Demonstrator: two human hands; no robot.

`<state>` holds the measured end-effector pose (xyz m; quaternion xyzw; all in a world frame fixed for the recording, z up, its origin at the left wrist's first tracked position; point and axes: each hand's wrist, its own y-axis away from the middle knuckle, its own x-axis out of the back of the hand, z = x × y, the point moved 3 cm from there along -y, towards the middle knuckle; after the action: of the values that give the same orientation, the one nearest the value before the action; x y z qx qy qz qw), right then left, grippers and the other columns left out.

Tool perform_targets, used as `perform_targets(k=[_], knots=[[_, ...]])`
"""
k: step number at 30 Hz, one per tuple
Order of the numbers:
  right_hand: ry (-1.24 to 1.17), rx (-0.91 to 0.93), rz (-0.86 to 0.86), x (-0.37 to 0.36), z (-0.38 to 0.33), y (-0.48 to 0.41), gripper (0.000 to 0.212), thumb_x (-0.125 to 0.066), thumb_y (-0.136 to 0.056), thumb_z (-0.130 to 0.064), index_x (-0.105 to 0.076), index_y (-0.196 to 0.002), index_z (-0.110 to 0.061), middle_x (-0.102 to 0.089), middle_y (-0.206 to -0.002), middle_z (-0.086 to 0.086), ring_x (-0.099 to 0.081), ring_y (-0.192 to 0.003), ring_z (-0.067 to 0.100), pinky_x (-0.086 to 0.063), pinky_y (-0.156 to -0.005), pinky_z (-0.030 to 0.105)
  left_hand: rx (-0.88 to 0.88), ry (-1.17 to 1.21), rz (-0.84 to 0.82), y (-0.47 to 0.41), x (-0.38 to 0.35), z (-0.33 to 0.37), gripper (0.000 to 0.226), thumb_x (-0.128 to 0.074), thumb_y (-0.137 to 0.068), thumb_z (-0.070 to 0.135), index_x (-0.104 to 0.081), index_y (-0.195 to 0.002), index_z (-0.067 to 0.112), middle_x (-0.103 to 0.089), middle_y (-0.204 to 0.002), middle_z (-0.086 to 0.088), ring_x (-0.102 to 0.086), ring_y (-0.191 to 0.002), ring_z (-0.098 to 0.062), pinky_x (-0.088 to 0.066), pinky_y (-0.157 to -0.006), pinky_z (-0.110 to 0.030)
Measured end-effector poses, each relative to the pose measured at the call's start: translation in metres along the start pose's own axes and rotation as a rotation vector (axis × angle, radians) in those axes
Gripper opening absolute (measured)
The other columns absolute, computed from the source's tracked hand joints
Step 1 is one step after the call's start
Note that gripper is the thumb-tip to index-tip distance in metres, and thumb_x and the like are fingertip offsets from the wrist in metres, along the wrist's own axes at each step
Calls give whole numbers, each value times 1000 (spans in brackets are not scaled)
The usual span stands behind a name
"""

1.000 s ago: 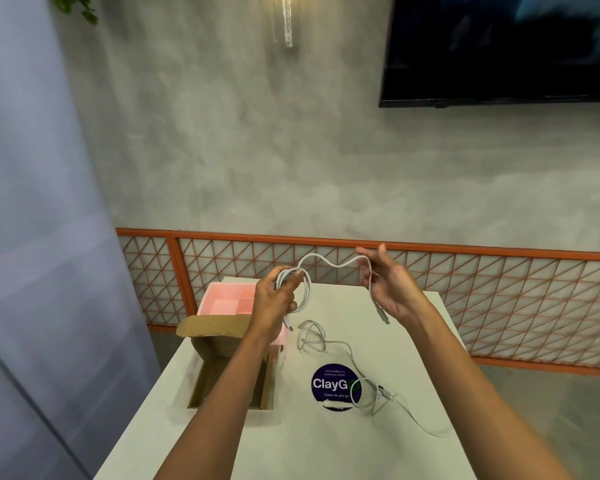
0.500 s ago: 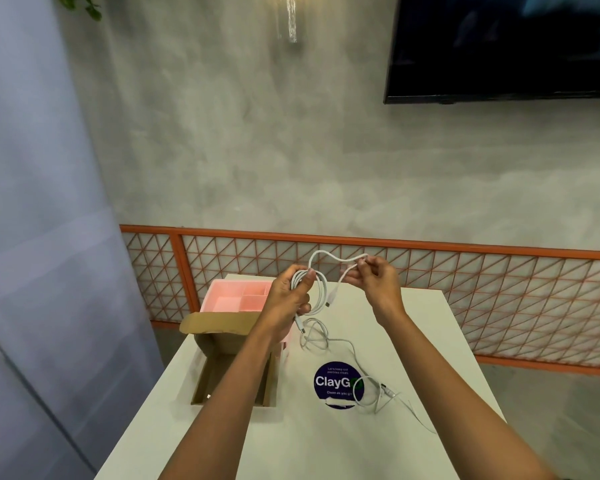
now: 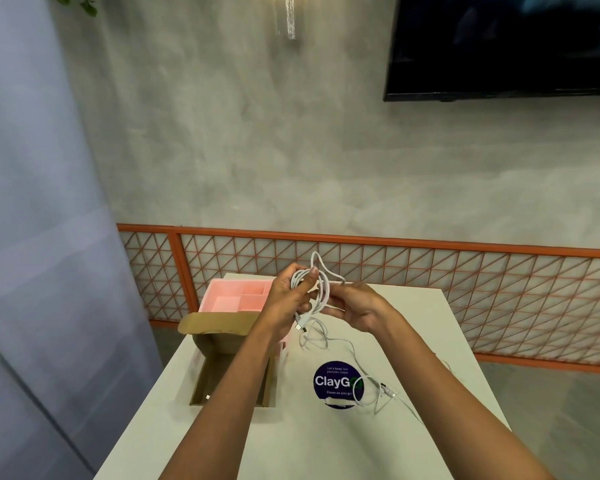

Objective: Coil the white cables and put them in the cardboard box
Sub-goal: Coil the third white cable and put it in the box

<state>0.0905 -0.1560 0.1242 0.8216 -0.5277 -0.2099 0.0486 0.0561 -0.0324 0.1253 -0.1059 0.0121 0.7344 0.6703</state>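
My left hand (image 3: 286, 299) grips a bundle of white cable loops (image 3: 321, 289) held above the white table (image 3: 274, 438). My right hand (image 3: 357, 308) pinches the same cable right beside the coil, and one loop sticks up above both hands. A plug end hangs below the left hand. A second white cable (image 3: 371, 386) lies loose on the table, trailing from under the hands to the right across a round sticker. The open cardboard box (image 3: 219, 362) sits at the table's left edge, partly hidden by my left forearm.
A pink compartment tray (image 3: 232, 297) stands behind the box. A dark blue round "ClayGo" sticker (image 3: 331, 381) marks the table's middle. An orange lattice railing (image 3: 465, 271) runs behind the table, with a grey wall and a dark screen (image 3: 499, 46) above.
My right hand has moved left, from held wide apart to right against the coil in my left hand. The slack arc of cable between the hands has shrunk to a small loop.
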Motion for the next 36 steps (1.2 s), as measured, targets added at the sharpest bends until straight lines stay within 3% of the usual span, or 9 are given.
perform_targets(k=[3, 7, 15, 21, 24, 27, 29, 32, 36], knots=[[269, -40, -34, 1, 0, 4, 19, -50, -94, -7, -65, -84, -15, -64, -83, 0, -56, -71, 9, -44, -68, 23, -14, -29, 59, 0, 1, 0, 15, -60, -91, 22, -54, -81, 13, -59, -67, -2, -48, -42, -2, -33, -37, -15], [67, -86, -257, -5, -1, 11, 25, -41, -96, -18, -66, -93, -19, -70, -87, -6, -61, -80, 5, -38, -70, 24, -19, -28, 138, -5, 6, -3, 14, -62, -90, 22, -55, -82, 13, -58, -66, -3, -49, -44, -3, -35, -37, -15], [-133, -49, -397, -2, 6, 6, 25, -61, -77, -22, -62, -101, -14, -66, -90, 1, -56, -91, 17, -38, -83, 36, -51, -66, 167, -9, 5, -2, 13, -65, -88, 24, -58, -83, 15, -64, -71, -2, -57, -55, -8, -41, -43, -19], [205, 89, -181, -8, -7, 13, 27, -60, -84, 11, -60, -109, 2, -66, -84, 8, -68, -77, 15, -55, -73, 24, -83, -58, 205, -12, 5, -7, 14, -68, -86, 23, -58, -81, 15, -66, -74, -7, -61, -63, -18, -47, -47, -23], [500, 137, 140, -5, -18, 18, 39, -76, -75, 0, -57, -109, 6, -70, -84, 17, -70, -71, 22, -59, -80, 34, -115, -128, 292, -14, 11, -11, 17, -70, -84, 27, -57, -79, 16, -65, -71, -6, -57, -62, -19, -40, -47, -26], [918, 258, 313, -13, -34, 29, 16, -78, -77, -21, -68, -80, -9, -73, -77, 11, -67, -60, 19, -56, -71, 36, -148, -186, 349, -14, 12, -13, 20, -71, -83, 31, -59, -81, 14, -64, -68, -1, -54, -59, -17, -40, -48, -28], [1088, 296, 310, -18, -40, 32, 17, -73, -82, -28, -74, -86, -11, -71, -79, 7, -57, -54, 14, -49, -63, 32, -154, -197, 369, -13, 12, -14, 21, -71, -83, 31, -60, -84, 13, -64, -69, -1, -55, -62, -18, -43, -52, -32], [1075, 328, 235, -20, -42, 34, 20, -62, -91, -24, -73, -99, -9, -66, -96, 7, -56, -80, 15, -41, -70, 28, -148, -202, 384, -15, 16, -14, 18, -72, -82, 31, -60, -80, 18, -65, -70, 0, -58, -67, -20, -47, -58, -37], [928, 479, 128, -24, -40, 38, 14, -55, -95, -21, -64, -89, -12, -60, -110, 0, -58, -102, 14, -44, -85, 28, -140, -223, 396, -17, 21, -15, 15, -73, -81, 33, -61, -80, 22, -69, -77, -3, -64, -76, -24, -53, -69, -45]])
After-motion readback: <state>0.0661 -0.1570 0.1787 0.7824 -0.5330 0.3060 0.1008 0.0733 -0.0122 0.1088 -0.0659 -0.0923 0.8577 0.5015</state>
